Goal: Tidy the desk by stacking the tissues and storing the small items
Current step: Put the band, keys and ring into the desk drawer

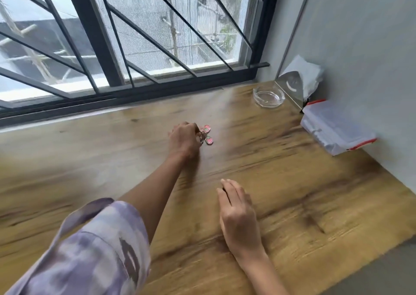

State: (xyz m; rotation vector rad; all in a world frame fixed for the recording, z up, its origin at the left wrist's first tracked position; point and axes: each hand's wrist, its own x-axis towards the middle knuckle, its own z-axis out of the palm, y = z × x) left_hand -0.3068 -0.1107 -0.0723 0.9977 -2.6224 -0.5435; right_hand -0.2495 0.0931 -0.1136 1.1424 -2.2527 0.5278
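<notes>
Head view: small pink charms being gathered at mid-counter

The left hand (pixel 183 138) is curled around a cluster of small pink charms (pixel 207 135), two of which are countable beside the fingers; more may be hidden. The right hand (pixel 238 213) is laid flat and empty on the counter (pixel 292 193), probably as a brace. Well apart, at the wall, one glass dish (pixel 269 96), one mirrored tissue holder (pixel 292 87) with tissues (pixel 304 69) and two stacked tissue packs (pixel 335 129) are grouped, judged the storage corner
</notes>
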